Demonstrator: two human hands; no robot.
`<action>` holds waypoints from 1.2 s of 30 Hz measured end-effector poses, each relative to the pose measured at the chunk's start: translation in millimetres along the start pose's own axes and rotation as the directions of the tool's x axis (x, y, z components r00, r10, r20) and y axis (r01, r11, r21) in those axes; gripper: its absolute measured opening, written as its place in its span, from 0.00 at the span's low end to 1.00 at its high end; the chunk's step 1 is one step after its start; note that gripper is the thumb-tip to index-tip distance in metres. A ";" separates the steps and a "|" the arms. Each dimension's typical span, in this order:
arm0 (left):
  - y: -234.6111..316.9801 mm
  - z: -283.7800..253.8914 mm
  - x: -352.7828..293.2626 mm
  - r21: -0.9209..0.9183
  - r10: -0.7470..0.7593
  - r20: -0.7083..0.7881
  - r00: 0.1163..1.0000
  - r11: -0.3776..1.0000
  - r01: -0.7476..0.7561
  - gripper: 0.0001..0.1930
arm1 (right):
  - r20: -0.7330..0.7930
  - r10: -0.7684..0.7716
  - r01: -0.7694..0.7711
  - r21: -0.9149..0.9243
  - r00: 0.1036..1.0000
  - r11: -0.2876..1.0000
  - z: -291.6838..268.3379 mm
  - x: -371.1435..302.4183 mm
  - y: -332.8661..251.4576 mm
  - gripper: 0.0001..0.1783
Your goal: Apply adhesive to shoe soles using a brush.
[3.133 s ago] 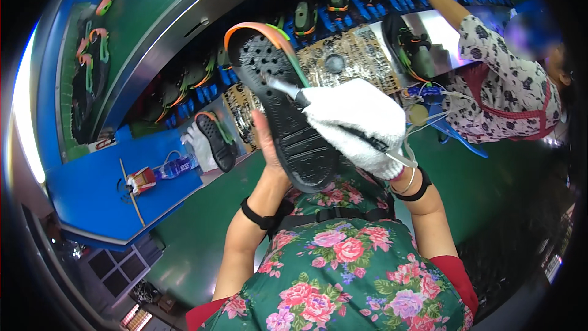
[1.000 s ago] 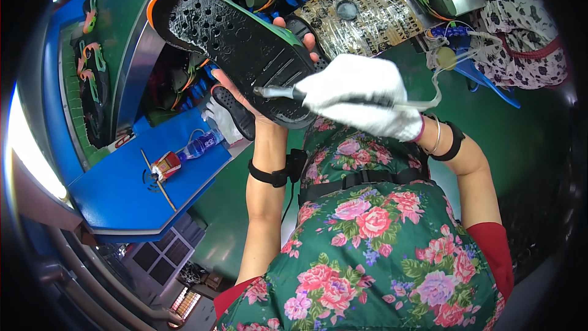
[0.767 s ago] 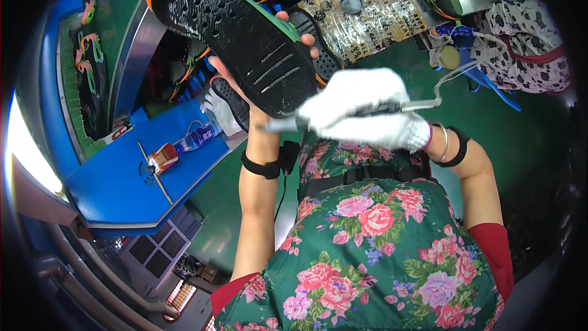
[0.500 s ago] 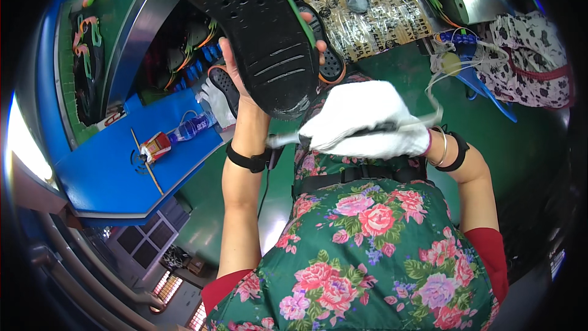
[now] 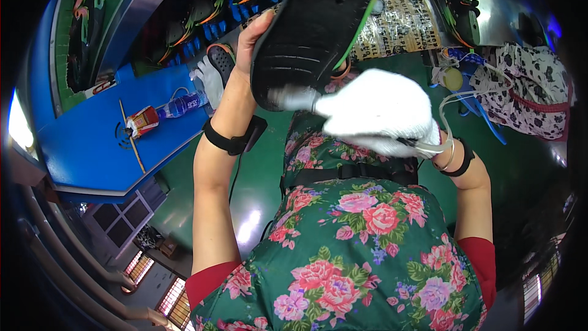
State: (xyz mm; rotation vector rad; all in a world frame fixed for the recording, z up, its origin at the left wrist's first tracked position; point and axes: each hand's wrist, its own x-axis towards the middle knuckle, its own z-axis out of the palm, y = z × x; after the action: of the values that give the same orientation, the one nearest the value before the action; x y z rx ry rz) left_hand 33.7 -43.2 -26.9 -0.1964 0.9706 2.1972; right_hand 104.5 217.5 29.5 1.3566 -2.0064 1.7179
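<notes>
My left hand [image 5: 251, 40] grips a black shoe [image 5: 303, 37] with a green edge and an orange part, sole turned up toward me. The thumb side lies along the shoe's left edge; the other fingers are hidden behind it. My right hand [image 5: 386, 110], in a white knit glove, is closed around a brush [image 5: 295, 98]. The brush's pale, motion-blurred tip touches the near rounded end of the sole. A thin clear hose [image 5: 446, 107] runs from the right hand toward the right.
On the blue table [image 5: 79, 147] at left lie a plastic bottle [image 5: 184, 104], a red packet [image 5: 144, 121], a thin stick [image 5: 130, 135] and a white glove [image 5: 209, 83]. Several shoes stand on the line beyond, near a taped board [image 5: 401, 21]. A spotted cloth [image 5: 527, 86] hangs at right.
The shoe has moved up and slightly right, closer to view. My gloved right hand has risen a little, and the brush now meets the sole's near end; earlier it was beside my left wrist.
</notes>
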 end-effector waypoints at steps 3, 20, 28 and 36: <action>5.6 11.9 2.3 0.023 -0.022 -0.087 0.996 0.999 0.024 0.46 | 0.105 -0.052 0.064 -0.117 0.993 0.991 4.7 -8.8 6.1 0.17; -43.6 47.2 -30.7 -0.616 0.162 0.234 0.959 0.788 0.017 0.40 | -0.250 0.154 -0.228 -0.301 0.956 0.926 -40.3 50.8 21.0 0.11; 20.6 39.9 -60.5 -0.282 0.410 0.336 0.848 0.903 -0.324 0.60 | -0.374 0.571 -0.286 0.591 0.731 0.754 -42.6 41.2 13.9 0.11; 228.3 -24.9 -54.3 -0.757 0.657 -0.017 0.754 0.484 -0.439 0.56 | -0.308 0.791 -0.411 0.722 0.529 0.556 -7.2 18.1 45.2 0.13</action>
State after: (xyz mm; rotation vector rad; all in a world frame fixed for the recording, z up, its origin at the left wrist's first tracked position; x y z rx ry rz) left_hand -82.1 -195.7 111.0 0.1039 -0.1200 3.0330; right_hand 59.0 210.8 11.8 -0.0985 -1.7028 2.7811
